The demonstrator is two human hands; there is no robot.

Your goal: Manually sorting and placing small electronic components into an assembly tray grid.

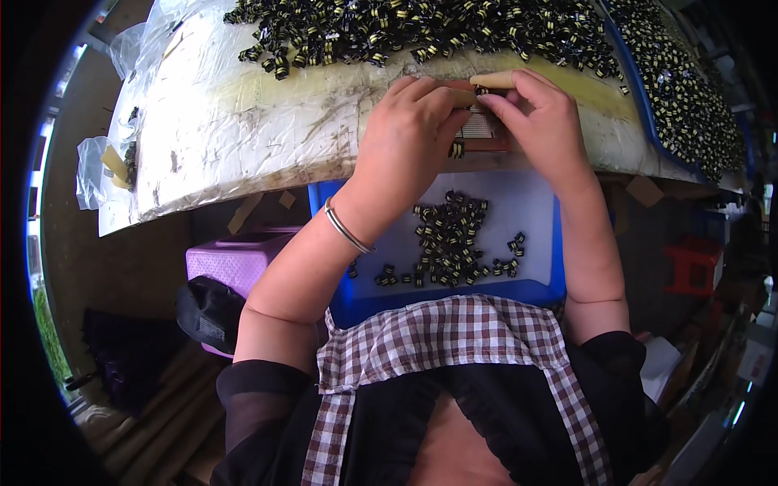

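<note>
Above the front edge of the covered table, my two hands meet over a reddish-brown block with a ribbed metal plate [478, 126]. My right hand [545, 121] pinches a small black-and-yellow part [480, 91] between thumb and index finger; a tan cover sleeves that finger. Close beside it, my left hand [412, 130] has its fingers curled, thumb and tan-covered index finger drawn together; what they grip, if anything, is hidden. Another black-and-yellow part [456, 151] sits at the block's front edge, just below my left thumb.
Many similar parts lie heaped [421, 28] at the table's far side. A blue-edged tray [640, 73] of them stands at right. Below the table edge, a blue bin [531, 281] holds more. A purple stool [223, 263] and a red stool [695, 263] stand lower down.
</note>
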